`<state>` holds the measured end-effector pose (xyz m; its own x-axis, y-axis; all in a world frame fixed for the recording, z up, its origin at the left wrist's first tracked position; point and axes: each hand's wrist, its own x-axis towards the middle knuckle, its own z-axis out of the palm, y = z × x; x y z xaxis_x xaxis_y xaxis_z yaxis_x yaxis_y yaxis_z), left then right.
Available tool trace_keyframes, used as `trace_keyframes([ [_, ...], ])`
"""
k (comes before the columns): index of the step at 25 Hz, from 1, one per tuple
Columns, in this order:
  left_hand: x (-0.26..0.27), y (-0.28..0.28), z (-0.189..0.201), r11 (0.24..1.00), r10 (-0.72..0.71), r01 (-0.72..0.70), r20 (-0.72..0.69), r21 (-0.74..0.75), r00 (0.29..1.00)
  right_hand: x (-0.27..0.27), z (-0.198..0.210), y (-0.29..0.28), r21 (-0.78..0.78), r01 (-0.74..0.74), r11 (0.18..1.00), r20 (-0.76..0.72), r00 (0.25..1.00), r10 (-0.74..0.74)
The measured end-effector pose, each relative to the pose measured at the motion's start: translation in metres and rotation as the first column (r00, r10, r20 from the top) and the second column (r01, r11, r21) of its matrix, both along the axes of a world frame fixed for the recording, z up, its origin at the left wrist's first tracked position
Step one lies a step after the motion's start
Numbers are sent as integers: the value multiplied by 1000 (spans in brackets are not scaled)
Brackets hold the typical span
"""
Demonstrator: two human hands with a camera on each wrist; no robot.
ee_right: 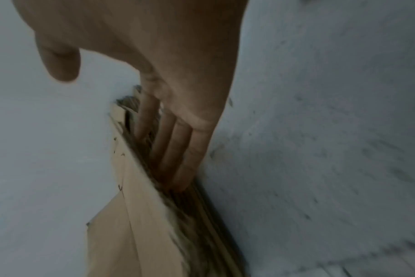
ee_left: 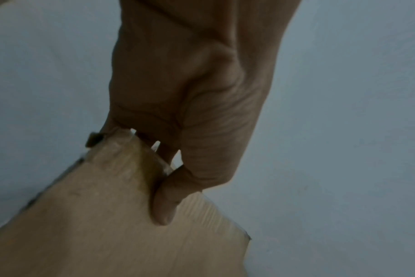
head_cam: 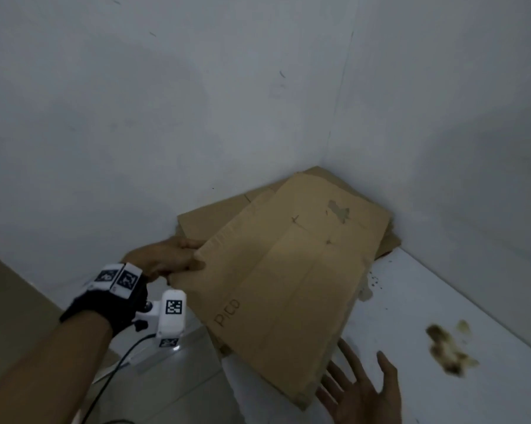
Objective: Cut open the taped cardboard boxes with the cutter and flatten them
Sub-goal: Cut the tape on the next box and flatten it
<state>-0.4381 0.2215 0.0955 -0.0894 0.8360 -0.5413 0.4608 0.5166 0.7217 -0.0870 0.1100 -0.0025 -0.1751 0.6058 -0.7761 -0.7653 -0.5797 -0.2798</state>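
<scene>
White floor [head_cam: 426,301], stained at four o'clock, meets white walls [head_cam: 135,102]. Left hand [head_cam: 169,255] pinches the flattened brown cardboard box [head_cam: 288,264]; right hand [head_cam: 359,390] spread, with the wrist view showing fingers [ee_right: 185,159] beneath it.

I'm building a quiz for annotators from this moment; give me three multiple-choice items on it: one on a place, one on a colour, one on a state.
1. Where does the pile of flattened cardboard lie?
A. In the corner where two walls meet
B. On a shelf
C. In a bin

2. What colour is the stain on the white floor?
A. Blue
B. Brownish
C. Red

3. How does the left hand meet the top cardboard sheet?
A. It is apart from it
B. It presses flat on its middle
C. It pinches its edge, thumb on top

Answers:
1. A: the head view shows the pile against the corner of the walls.
2. B: the stain is dark brown with yellowish edges.
3. C: the left wrist view shows the thumb over the sheet and the fingers under it; the right hand is open at the sheet's near corner.
</scene>
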Motion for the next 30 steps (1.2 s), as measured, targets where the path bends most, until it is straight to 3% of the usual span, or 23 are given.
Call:
trace_keyframes([
  [3,-7,27,12,990,-71,104,-309,93,948,5,12,45,133,-69,989,212,976,40],
  [7,-10,74,3,932,88,150,-610,329,787,-5,8,121,278,-200,940,471,881,48],
  [10,-4,103,-10,946,62,200,-746,255,663,-18,-7,166,228,-299,927,616,781,100],
  [13,12,117,-29,973,-110,219,-684,73,721,-40,-14,195,139,-364,921,679,712,179],
  [15,26,116,-46,938,-297,342,-624,-51,722,-50,-15,208,64,-410,910,656,704,271],
  [17,36,112,-60,900,-405,410,-631,-147,662,-46,-16,214,-41,-545,837,700,582,414],
  [18,38,110,-64,900,-405,408,-649,-156,644,-42,-17,217,-94,-622,777,752,467,465],
  [20,43,113,-68,909,-374,396,-667,-127,644,-27,-9,215,-114,-668,736,865,298,404],
  [24,86,125,-45,890,-372,454,-627,-33,684,30,23,203,-135,-681,719,947,124,296],
  [26,126,130,-26,864,-377,502,-613,36,694,69,46,193,-122,-648,752,959,118,257],
  [30,234,115,7,763,-437,615,-541,201,719,163,93,139,-10,-546,838,975,182,130],
])
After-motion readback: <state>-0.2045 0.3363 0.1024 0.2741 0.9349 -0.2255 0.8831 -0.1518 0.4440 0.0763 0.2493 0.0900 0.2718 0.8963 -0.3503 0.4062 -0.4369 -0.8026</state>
